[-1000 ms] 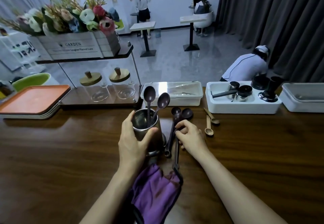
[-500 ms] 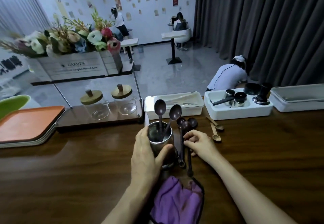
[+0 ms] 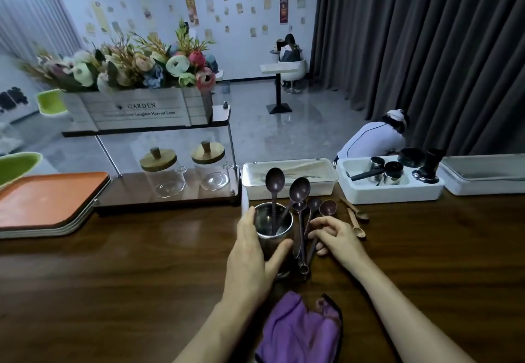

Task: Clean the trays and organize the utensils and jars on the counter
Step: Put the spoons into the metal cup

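Note:
My left hand point(image 3: 252, 252) is wrapped around a steel cup point(image 3: 274, 229) standing on the wooden counter point(image 3: 113, 291); two dark spoons point(image 3: 275, 181) stand bowl-up in it. Right of the cup lie several more dark spoons point(image 3: 309, 220), and the fingers of my right hand point(image 3: 333, 235) rest on their handles, pinching them. Two small wooden spoons point(image 3: 356, 220) lie further right. A purple cloth point(image 3: 298, 331) lies near the front edge between my arms. Stacked orange trays point(image 3: 48, 200) sit at the left. Two glass jars point(image 3: 163, 172) with wooden lids stand on a low shelf.
Behind the cup sits a lidded white box point(image 3: 289, 178). To its right stand a white bin point(image 3: 389, 186) holding metal cups and dark tools, and another white container point(image 3: 483, 175). A flower crate point(image 3: 136, 110) tops the shelf. People are in the room beyond.
The view has tilted up and shifted, so the cup and hands sit lower and more to the right. My right hand's fingers have closed tighter on the spoon handles. The cup stays gripped.

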A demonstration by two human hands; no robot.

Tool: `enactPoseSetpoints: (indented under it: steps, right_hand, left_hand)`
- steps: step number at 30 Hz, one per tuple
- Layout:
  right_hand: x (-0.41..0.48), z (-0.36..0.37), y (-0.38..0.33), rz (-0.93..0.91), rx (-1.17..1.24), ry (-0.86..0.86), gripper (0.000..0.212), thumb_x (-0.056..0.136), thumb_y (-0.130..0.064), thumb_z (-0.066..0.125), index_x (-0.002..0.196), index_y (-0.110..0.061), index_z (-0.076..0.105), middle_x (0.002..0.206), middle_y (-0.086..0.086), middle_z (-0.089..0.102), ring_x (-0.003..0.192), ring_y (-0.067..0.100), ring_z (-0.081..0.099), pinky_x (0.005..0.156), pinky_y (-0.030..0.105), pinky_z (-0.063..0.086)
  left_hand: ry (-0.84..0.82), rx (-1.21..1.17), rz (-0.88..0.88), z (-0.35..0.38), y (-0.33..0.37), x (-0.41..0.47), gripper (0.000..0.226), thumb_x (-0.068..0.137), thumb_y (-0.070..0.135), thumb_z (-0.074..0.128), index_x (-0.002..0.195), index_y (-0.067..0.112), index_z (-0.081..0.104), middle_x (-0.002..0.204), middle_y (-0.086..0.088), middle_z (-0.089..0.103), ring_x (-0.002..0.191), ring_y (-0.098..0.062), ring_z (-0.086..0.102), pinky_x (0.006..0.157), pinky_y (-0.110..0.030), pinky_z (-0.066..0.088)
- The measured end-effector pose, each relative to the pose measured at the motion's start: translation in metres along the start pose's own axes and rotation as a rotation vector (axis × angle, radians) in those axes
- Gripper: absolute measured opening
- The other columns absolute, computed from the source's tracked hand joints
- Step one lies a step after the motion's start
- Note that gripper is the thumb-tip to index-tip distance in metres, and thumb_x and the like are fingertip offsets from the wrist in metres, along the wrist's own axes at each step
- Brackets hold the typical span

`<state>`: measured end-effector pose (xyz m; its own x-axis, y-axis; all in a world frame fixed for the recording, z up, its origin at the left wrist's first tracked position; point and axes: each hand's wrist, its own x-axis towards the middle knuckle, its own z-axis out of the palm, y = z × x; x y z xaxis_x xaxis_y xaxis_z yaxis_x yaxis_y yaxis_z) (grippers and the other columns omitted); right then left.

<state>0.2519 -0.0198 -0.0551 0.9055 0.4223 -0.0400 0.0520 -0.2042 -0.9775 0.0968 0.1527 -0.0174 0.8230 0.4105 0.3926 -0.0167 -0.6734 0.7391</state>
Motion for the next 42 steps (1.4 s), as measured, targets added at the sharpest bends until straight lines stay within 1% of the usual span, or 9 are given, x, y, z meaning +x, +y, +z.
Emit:
enactPoseSetpoints:
  steps: [6, 10, 18, 23, 27, 30, 32, 37, 42]
  right_hand:
    - [-0.002, -0.009, -0.003, -0.016, 0.136, -0.006, 0.027, 0.096, 0.002, 0.059, 0.121, -0.005, 0.062, 0.092, 0.027, 0.07, 0.082, 0.018, 0.073, 0.068, 0.028, 0.061]
    - [-0.005, -0.014, -0.024, -0.102, 0.173, 0.062, 0.032, 0.096, 0.004, 0.058, 0.127, -0.004, 0.061, 0.094, 0.029, 0.067, 0.083, 0.018, 0.07, 0.062, 0.026, 0.059]
    - [-0.025, -0.012, -0.119, -0.313, 0.371, 0.167, 0.022, 0.096, -0.001, 0.06, 0.115, -0.011, 0.066, 0.102, 0.014, 0.073, 0.072, 0.017, 0.065, 0.062, 0.023, 0.058]
    - [-0.032, 0.006, -0.13, -0.393, 0.209, 0.271, 0.026, 0.096, -0.005, 0.061, 0.117, -0.019, 0.065, 0.107, 0.003, 0.069, 0.077, 0.016, 0.073, 0.065, 0.027, 0.059]
    - [-0.034, 0.019, -0.117, -0.422, -0.08, 0.313, 0.028, 0.096, -0.012, 0.063, 0.118, -0.029, 0.063, 0.101, -0.012, 0.067, 0.069, 0.01, 0.072, 0.071, 0.04, 0.061]
    - [-0.04, 0.024, -0.109, -0.43, -0.255, 0.339, 0.027, 0.092, -0.016, 0.067, 0.114, -0.032, 0.065, 0.085, -0.015, 0.068, 0.068, -0.003, 0.065, 0.066, 0.02, 0.053]
    - [-0.044, 0.028, -0.106, -0.429, -0.317, 0.322, 0.025, 0.091, -0.017, 0.069, 0.112, -0.031, 0.066, 0.09, -0.017, 0.069, 0.076, -0.006, 0.064, 0.065, 0.008, 0.046]
    - [-0.048, 0.035, -0.093, -0.394, -0.478, 0.287, 0.008, 0.091, -0.03, 0.068, 0.098, -0.034, 0.067, 0.085, -0.018, 0.071, 0.079, 0.0, 0.066, 0.081, 0.034, 0.053]
    - [-0.053, 0.034, -0.09, -0.38, -0.534, 0.24, 0.01, 0.093, -0.044, 0.061, 0.097, -0.039, 0.068, 0.088, -0.019, 0.073, 0.09, 0.0, 0.064, 0.078, 0.027, 0.05]
  left_hand:
    - [0.03, 0.019, -0.011, 0.0, 0.005, -0.002, 0.075, 0.09, 0.066, 0.046, 0.154, 0.034, 0.025, 0.154, 0.021, 0.036, 0.129, 0.005, 0.045, 0.098, -0.013, 0.035]
    - [0.058, -0.033, -0.049, -0.003, 0.013, -0.004, 0.068, 0.087, 0.067, 0.054, 0.147, 0.043, 0.032, 0.134, 0.043, 0.037, 0.113, 0.026, 0.043, 0.088, 0.003, 0.031]
    - [0.12, 0.005, -0.085, 0.004, 0.016, -0.006, 0.07, 0.076, 0.065, 0.074, 0.132, 0.041, 0.041, 0.127, 0.021, 0.051, 0.109, 0.0, 0.058, 0.085, -0.024, 0.047]
    - [0.134, 0.016, -0.107, 0.004, 0.013, -0.005, 0.081, 0.067, 0.076, 0.073, 0.13, 0.033, 0.046, 0.126, 0.018, 0.055, 0.109, -0.008, 0.064, 0.088, -0.036, 0.055]
    - [0.131, 0.014, -0.097, 0.003, 0.014, -0.005, 0.082, 0.065, 0.081, 0.068, 0.127, 0.033, 0.046, 0.124, 0.018, 0.054, 0.107, -0.009, 0.065, 0.086, -0.038, 0.056]
    - [0.113, 0.033, -0.083, 0.002, 0.013, -0.005, 0.077, 0.069, 0.076, 0.072, 0.128, 0.035, 0.045, 0.124, 0.019, 0.054, 0.107, -0.007, 0.063, 0.085, -0.035, 0.055]
    - [0.107, 0.037, -0.064, 0.001, 0.012, -0.006, 0.073, 0.073, 0.072, 0.073, 0.13, 0.037, 0.043, 0.125, 0.019, 0.053, 0.109, -0.005, 0.061, 0.085, -0.034, 0.054]
    - [0.094, -0.007, -0.041, 0.0, 0.011, -0.009, 0.06, 0.082, 0.07, 0.058, 0.132, 0.041, 0.042, 0.128, 0.022, 0.055, 0.113, -0.003, 0.061, 0.09, -0.034, 0.052]
    - [0.079, -0.113, -0.041, -0.001, 0.009, -0.008, 0.059, 0.084, 0.061, 0.064, 0.136, 0.04, 0.045, 0.153, 0.03, 0.041, 0.131, 0.014, 0.046, 0.1, -0.012, 0.041]
